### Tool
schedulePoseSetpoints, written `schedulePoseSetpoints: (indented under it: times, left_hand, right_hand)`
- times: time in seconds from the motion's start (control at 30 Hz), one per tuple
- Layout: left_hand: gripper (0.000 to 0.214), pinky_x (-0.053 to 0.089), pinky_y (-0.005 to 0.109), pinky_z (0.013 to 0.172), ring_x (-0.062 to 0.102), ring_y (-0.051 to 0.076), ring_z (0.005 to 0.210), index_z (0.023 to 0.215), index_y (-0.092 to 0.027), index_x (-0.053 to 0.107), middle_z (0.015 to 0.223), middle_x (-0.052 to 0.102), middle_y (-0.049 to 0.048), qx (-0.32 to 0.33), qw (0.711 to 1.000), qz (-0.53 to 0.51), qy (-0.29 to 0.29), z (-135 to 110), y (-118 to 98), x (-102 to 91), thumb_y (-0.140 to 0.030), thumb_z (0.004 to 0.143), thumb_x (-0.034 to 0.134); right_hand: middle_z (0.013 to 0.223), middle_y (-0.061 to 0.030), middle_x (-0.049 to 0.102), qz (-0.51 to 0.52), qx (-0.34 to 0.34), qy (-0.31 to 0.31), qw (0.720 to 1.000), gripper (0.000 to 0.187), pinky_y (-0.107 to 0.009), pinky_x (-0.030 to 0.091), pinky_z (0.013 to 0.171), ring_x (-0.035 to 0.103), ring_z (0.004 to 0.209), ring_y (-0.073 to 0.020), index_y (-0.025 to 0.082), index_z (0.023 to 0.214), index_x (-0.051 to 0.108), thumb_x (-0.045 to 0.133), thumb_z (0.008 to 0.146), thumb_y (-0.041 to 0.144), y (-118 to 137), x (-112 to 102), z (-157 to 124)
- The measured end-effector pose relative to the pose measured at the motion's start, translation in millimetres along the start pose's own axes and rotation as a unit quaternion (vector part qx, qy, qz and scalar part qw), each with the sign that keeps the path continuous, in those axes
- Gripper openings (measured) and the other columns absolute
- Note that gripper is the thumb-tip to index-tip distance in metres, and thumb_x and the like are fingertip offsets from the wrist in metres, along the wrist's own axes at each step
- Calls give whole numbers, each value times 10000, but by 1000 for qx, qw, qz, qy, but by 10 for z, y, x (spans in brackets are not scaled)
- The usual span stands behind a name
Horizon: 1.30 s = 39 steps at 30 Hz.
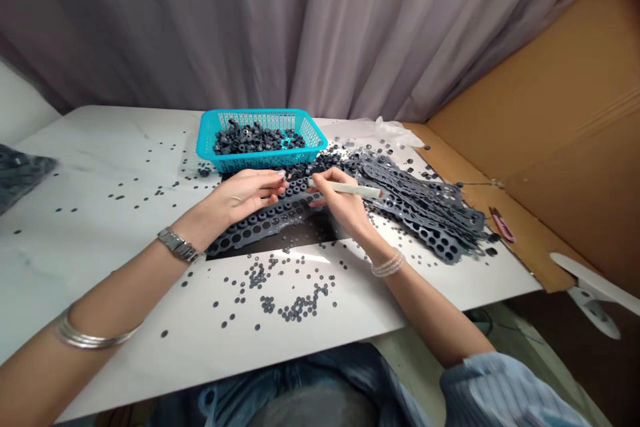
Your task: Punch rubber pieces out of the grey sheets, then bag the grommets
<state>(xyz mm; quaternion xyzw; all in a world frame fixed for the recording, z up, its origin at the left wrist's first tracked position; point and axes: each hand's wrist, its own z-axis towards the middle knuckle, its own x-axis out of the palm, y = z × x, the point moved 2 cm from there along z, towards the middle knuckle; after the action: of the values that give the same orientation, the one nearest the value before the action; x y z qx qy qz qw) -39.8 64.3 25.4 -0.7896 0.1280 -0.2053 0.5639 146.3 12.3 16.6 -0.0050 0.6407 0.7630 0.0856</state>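
My left hand [247,195] lies on a dark rubber sheet [260,223] full of round rings, its fingers curled and pressing the sheet down near its far end. My right hand [343,203] is closed around a pale stick-like tool [345,189], whose tip touches the sheet just beside my left fingertips. A turquoise plastic basket [207,140] holding several loose black rings stands right behind both hands. The sheet rests partly on a black patch [300,235] of the table.
A heap of punched-out dark rubber sheets [425,203] lies to the right. Small black discs [295,307] are scattered over the white table. A brown cardboard wall [565,127] with a pink cutter [501,222] stands at right. A dark bag [17,173] sits far left.
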Motion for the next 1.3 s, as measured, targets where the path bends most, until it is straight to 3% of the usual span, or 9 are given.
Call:
schedulePoseSetpoints:
  times: [0.1,0.23,0.3,0.4,0.47,0.57,0.67,0.83,1.3]
  left_hand:
    - [175,485,295,715,611,138,778,838,-154,665,866,678,73,7,999,31,15,-10,61,79,-306,763,708]
    - [240,471,266,691,604,110,720,838,-148,640,808,666,45,6,999,49,8,4,176,163,-332,729,748]
    - [275,473,274,701,619,123,739,844,-153,619,804,676,53,9,999,48,-6,1,188,184,-381,741,734]
    - [306,468,296,678,623,154,735,882,-164,614,784,690,61,54,989,129,-58,-16,130,163,-445,776,673]
    - [259,460,317,695,613,175,741,869,-169,654,790,694,62,125,948,278,-92,-25,73,130,-410,774,657]
    - [200,456,343,764,609,205,804,868,-178,728,883,697,74,219,835,497,-95,-22,52,105,-318,773,620]
    - [264,467,348,796,620,218,842,951,-166,742,933,694,87,235,772,587,-66,-8,110,122,-295,791,576]
    - [287,468,368,825,632,251,885,968,-164,746,914,717,96,227,754,615,-42,-32,155,200,-260,785,547]
    - [291,478,350,784,657,246,841,917,-190,760,898,742,85,221,740,634,-38,-58,147,248,-219,765,514]
  right_hand:
    - [895,-22,614,98,-16,11,995,279,-285,602,700,665,861,-165,208,883,563,601,840,480,11,106,-20]
    - [877,-21,645,183,22,38,982,262,-313,585,807,676,796,-139,212,923,534,581,862,463,-46,183,-1]
    - [848,-25,653,176,27,26,984,245,-324,578,818,678,782,-141,210,915,523,563,876,449,-67,121,43]
    - [870,-35,647,61,-48,-71,994,216,-311,569,779,665,849,-161,211,898,530,541,887,426,-49,-127,135]
    - [900,-47,650,-67,-89,-133,985,196,-295,551,752,645,879,-171,207,875,552,543,883,403,-26,-307,180]
    - [821,-52,662,-178,-86,-169,966,216,-293,528,675,630,767,-170,194,826,582,537,882,398,-14,-437,188]
    - [738,-45,656,-155,-67,-94,981,253,-277,517,565,610,636,-154,183,789,602,542,873,414,-26,-317,135]
    - [675,-32,663,-65,11,82,994,208,-267,547,553,649,617,-157,171,758,578,631,805,367,-109,20,30]
    - [683,-13,654,-169,-31,126,977,164,-227,455,561,612,612,-132,178,732,555,553,849,293,-195,119,23]
